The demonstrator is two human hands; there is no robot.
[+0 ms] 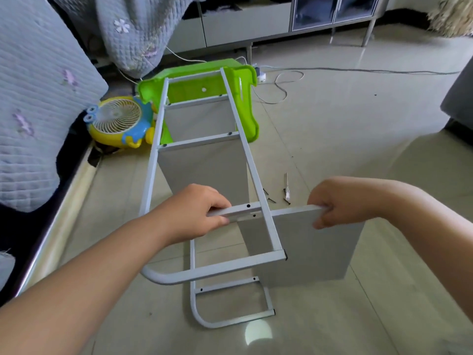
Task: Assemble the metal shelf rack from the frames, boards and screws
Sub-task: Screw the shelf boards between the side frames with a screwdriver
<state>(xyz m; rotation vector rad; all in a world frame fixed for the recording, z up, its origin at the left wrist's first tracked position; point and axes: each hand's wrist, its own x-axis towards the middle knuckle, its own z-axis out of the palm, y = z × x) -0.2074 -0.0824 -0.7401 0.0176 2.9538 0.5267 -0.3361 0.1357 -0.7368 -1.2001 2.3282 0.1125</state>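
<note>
A white metal side frame (245,147) lies uppermost on the half-built rack, which rests on its side on the tiled floor. A second frame (202,301) lies on the floor beneath. Two grey boards (204,167) stand fixed between them farther away. My left hand (197,213) grips the near crossbar (243,210) of the upper frame. My right hand (340,203) grips the top right corner of a loose grey board (307,247), which stands upright under that crossbar. A screwdriver (286,187) and a few black screws (271,198) lie on the floor just beyond the board.
A green plastic stool (243,98) lies behind the rack's far end. A yellow toy fan (117,121) sits to the left beside a quilt-covered bed (38,98). White cables (281,80) and a power strip trail across the floor toward a cabinet (332,14).
</note>
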